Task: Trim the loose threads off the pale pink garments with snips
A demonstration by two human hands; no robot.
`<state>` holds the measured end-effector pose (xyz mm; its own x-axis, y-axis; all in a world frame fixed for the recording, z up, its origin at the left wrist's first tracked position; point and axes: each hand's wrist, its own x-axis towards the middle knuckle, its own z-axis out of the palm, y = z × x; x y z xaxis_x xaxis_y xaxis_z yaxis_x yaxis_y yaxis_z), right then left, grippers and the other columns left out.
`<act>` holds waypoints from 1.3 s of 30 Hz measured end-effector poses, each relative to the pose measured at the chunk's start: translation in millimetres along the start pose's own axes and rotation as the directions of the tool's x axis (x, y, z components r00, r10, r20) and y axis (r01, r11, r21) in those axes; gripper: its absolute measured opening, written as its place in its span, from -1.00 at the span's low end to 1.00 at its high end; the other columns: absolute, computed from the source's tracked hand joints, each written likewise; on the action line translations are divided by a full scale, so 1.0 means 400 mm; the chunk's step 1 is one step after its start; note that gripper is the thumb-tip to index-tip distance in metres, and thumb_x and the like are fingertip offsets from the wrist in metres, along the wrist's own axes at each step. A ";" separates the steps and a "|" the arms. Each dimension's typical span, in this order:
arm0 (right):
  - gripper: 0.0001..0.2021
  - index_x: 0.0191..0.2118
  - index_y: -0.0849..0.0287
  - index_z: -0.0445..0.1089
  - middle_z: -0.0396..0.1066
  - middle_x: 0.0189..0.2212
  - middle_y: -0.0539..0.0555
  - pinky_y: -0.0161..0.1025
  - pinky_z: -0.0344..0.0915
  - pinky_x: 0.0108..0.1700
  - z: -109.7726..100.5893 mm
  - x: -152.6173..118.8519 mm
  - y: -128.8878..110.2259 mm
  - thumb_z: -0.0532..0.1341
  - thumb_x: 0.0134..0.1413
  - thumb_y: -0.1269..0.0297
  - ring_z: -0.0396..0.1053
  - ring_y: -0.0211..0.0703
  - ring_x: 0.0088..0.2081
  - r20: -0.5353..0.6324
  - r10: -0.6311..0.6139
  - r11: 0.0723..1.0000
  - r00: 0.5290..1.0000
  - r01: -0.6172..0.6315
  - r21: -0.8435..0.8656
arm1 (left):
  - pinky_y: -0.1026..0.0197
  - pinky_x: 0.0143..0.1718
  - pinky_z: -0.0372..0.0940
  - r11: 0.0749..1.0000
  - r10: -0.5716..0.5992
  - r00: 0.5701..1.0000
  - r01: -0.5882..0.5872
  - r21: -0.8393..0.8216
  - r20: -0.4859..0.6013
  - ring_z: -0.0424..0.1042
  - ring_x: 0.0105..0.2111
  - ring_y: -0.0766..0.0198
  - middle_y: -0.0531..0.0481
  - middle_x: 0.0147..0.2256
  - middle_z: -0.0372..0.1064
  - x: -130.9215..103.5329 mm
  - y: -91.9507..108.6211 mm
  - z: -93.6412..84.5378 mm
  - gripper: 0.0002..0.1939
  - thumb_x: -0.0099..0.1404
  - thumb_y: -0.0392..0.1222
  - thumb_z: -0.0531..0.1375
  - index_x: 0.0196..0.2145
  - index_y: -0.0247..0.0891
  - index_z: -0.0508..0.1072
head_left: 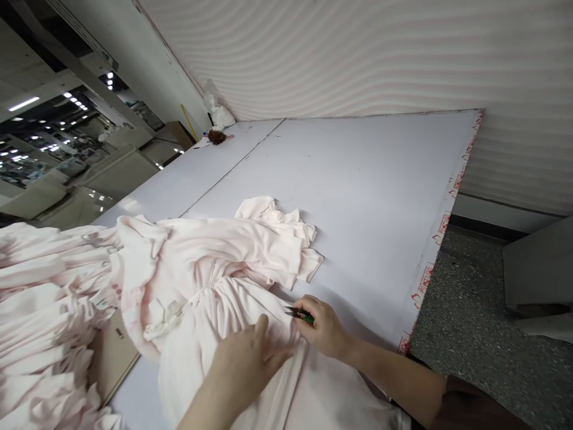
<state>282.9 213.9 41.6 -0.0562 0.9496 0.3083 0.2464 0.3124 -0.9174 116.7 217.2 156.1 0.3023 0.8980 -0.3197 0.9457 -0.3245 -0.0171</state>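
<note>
A pale pink garment [233, 298] with gathered seams and ruffled edges lies spread and rumpled in front of me. My left hand [242, 364] rests on its cloth, thumb and forefinger apart; the other fingers are mostly out of sight. Just to the right, my right hand [322, 325] is closed around small thread snips [301, 313] with dark blades and a green handle. The blades point left, close above the garment's edge. Whether they touch the cloth I cannot tell.
A heap of similar pink garments [49, 304] fills the left side, beside a brown cardboard piece [111, 358]. The pale table [358, 191] has red-printed tape along its right edge. At the far end lie a dark reddish-brown bundle [217, 137] and a white plastic bag [220, 114].
</note>
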 end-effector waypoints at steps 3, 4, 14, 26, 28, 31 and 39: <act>-0.78 -0.27 0.11 0.34 0.41 -0.39 0.00 -0.31 0.28 -0.28 0.009 -0.014 -0.017 0.09 -0.04 0.52 0.39 -0.19 -0.34 -0.046 -0.149 0.988 0.988 0.150 0.018 | 0.25 -0.59 0.06 0.992 0.127 0.947 -0.118 0.046 -0.296 0.41 -0.54 0.21 -0.03 -0.38 0.38 0.032 0.023 0.064 -0.90 0.31 -0.29 -0.01 -0.34 -0.18 0.26; -0.79 -0.23 0.11 0.33 0.43 -0.38 0.01 -0.31 0.28 -0.27 0.012 -0.017 -0.019 0.11 0.00 0.50 0.40 -0.19 -0.34 -0.061 -0.152 0.988 0.986 0.153 0.011 | 0.27 -0.59 0.10 0.982 0.182 0.893 -0.185 0.032 -0.411 0.40 -0.55 0.25 -0.03 -0.36 0.36 0.031 0.016 0.080 -0.85 0.33 -0.34 -0.05 -0.36 -0.18 0.24; -0.94 -0.34 0.14 0.28 0.33 -0.48 -0.05 -0.35 0.22 -0.37 0.049 -0.005 -0.023 0.14 0.15 0.30 0.28 -0.27 -0.43 0.005 0.031 0.979 1.000 -0.032 0.202 | 0.25 -0.53 0.33 0.940 0.262 0.800 -0.339 -0.047 -0.540 0.42 -0.53 0.24 0.09 -0.47 0.32 -0.016 -0.028 0.088 -0.68 0.30 -0.24 0.06 0.02 -0.22 0.24; -0.80 -0.36 0.15 0.31 0.35 -0.48 -0.06 -0.35 0.18 -0.38 0.015 -0.007 -0.046 0.08 -0.11 0.57 0.30 -0.25 -0.43 0.051 -0.026 0.999 0.998 0.024 0.042 | 0.32 -0.45 0.26 0.858 0.338 0.474 -0.510 0.059 -0.813 0.32 -0.43 0.30 -0.02 -0.39 0.29 -0.046 -0.071 0.156 -0.75 0.15 -0.55 0.01 -0.41 -0.19 0.22; -0.81 -0.34 0.16 0.36 0.37 -0.44 -0.03 -0.34 0.22 -0.33 0.004 -0.007 -0.057 0.13 -0.08 0.56 0.33 -0.24 -0.40 0.090 -0.069 0.997 0.994 0.066 0.037 | 0.32 -0.47 0.23 0.853 0.373 0.428 -0.508 0.122 -0.823 0.29 -0.46 0.30 0.00 -0.46 0.29 -0.056 -0.064 0.149 -0.73 0.15 -0.57 0.00 -0.44 -0.19 0.22; -0.86 -0.25 0.13 0.46 0.43 -0.33 0.02 -0.32 0.28 -0.27 -0.028 -0.010 -0.077 0.27 0.01 0.40 0.40 -0.20 -0.32 0.207 -0.065 0.997 0.976 0.055 0.054 | 0.31 -0.46 0.26 0.853 0.402 0.401 -0.490 0.179 -0.823 0.30 -0.46 0.29 -0.01 -0.48 0.34 -0.061 -0.057 0.143 -0.71 0.15 -0.59 0.00 -0.46 -0.18 0.24; -0.77 -0.13 0.10 0.44 0.46 -0.28 0.03 -0.29 0.32 -0.24 -0.023 -0.013 -0.086 0.32 0.04 0.27 0.43 -0.16 -0.28 0.214 -0.086 0.993 0.973 0.101 -0.061 | 0.19 -0.31 0.32 0.831 0.155 0.562 -0.519 -0.200 -0.813 0.44 -0.28 0.19 -0.07 -0.29 0.49 -0.066 -0.075 0.175 -0.85 0.29 -0.38 0.10 -0.41 -0.16 0.30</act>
<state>283.6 198.1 74.0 -0.2823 0.9027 0.3248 0.2980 0.4043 -0.8647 71.8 182.4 98.8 0.4133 0.6957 0.5875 0.6530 -0.6761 0.3413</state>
